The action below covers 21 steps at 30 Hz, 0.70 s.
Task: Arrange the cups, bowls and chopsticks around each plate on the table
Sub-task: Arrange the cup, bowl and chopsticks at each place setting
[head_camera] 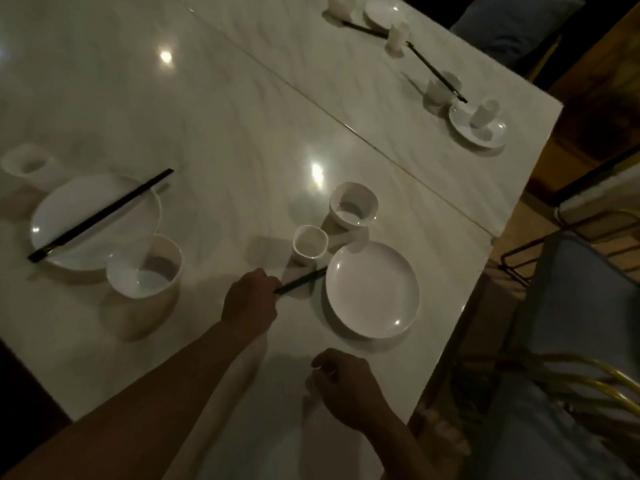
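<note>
Partly done. Left hand pinching near chopsticks, tips just beside near plate by the tabletop's right edge. Right hand loosely curled, empty grip as far as visible. Cup and bowl already beyond that plate. Left plate with crossed chopsticks, plus far-corner settings, still to tidy.
</note>
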Motion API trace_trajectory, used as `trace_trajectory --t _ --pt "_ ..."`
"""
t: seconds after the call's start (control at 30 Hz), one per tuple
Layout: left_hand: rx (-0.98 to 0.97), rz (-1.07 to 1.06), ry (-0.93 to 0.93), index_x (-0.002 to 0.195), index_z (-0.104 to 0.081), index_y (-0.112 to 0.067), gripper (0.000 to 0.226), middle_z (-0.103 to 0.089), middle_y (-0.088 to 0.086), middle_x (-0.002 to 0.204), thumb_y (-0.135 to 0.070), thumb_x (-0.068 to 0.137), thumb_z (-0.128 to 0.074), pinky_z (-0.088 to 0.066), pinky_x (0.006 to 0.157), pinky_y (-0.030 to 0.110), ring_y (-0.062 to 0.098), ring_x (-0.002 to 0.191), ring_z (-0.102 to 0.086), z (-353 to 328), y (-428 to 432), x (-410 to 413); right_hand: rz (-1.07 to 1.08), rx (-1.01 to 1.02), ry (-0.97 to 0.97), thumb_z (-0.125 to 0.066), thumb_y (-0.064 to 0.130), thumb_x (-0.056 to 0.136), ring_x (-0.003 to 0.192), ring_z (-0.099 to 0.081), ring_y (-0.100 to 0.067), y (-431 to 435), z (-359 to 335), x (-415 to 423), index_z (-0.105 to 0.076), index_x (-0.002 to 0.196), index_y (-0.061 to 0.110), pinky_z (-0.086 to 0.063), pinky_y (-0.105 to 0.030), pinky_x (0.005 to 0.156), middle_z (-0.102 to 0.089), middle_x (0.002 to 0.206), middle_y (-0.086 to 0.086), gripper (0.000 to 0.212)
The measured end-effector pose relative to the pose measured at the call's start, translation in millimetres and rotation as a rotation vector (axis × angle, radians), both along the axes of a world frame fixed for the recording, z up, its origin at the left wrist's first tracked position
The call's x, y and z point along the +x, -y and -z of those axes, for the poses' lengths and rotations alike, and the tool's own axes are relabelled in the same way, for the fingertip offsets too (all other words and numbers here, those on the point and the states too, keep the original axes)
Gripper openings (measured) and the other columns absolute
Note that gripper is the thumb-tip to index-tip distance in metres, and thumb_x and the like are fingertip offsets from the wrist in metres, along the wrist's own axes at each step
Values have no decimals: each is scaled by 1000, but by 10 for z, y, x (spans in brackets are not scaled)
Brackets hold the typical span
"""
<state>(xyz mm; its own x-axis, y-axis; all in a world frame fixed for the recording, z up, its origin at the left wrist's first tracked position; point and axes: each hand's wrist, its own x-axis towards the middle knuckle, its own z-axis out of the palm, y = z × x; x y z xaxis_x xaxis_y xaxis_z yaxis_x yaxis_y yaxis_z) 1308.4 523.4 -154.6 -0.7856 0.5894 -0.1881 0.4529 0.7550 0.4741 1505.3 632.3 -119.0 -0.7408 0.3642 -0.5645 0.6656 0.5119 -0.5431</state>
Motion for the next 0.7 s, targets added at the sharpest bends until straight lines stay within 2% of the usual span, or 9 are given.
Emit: trace_trajectory --t 0.07,0.17,0.27,0.4,0.43,0.5,0.57,0.7 --pt "20 -70 58 101 -73 -20 20 -62 6 96 -18 81 -70 -54 74 36 28 86 -63 -3 -47 -18 -76 -20 -16 -58 31 93 75 -62 -1 -55 27 -129 -67 111 26 -39 -4 57 -64 89 12 20" --pt "-11 -142 124 101 -74 -19 20 -64 6 101 -17 80 -72 -53 78 33 24 90 -62 -25 -91 -80 -161 -87 -40 -58 31 92 79 -65 -4 -115 139 -253 -66 109 27 -49 -12 65 -70 94 8 20" --pt "-67 -161 152 99 -75 -19 18 -67 5 102 -18 81 -72 -53 81 33 22 92 -62 -85 -129 -99 -282 -118 -62 -58 28 92 82 -64 -5 -179 248 -310 -67 110 26 -42 -5 63 -71 101 6 19" --pt "-72 -261 185 93 -75 -20 16 -70 2 97 -14 79 -72 -53 78 30 18 84 -62 -182 -127 -80 -370 -161 -68 -57 26 93 78 -61 -3 -274 282 -398 -68 109 24 -44 -7 64 -71 100 4 19" --pt "-74 -280 186 91 -75 -21 15 -70 1 96 -13 79 -71 -53 76 30 17 82 -62 -208 -89 -59 -350 -178 -66 -57 26 92 77 -62 -3 -295 288 -435 -68 107 23 -48 -9 67 -71 99 5 19" --pt "-81 -327 184 84 -73 -25 14 -69 0 94 -13 78 -71 -55 77 32 17 82 -62 -256 60 6 -221 -230 -41 -57 28 91 80 -68 -7 -301 288 -507 -70 99 23 -58 -24 77 -73 94 5 16" --pt "-73 -394 188 77 -70 -30 17 -68 -2 89 -14 75 -72 -55 78 35 18 82 -62 -318 262 111 -35 -339 -14 -59 27 90 80 -70 -12 -271 195 -604 -69 93 21 -60 -35 79 -73 90 0 12" --pt "-38 -503 191 83 -71 -23 15 -64 -3 82 -9 76 -73 -51 75 30 17 80 -61 -452 685 300 368 -614 62 -57 15 95 70 -66 -20 -164 13 -941 -65 84 9 -54 -31 63 -70 84 -13 15"
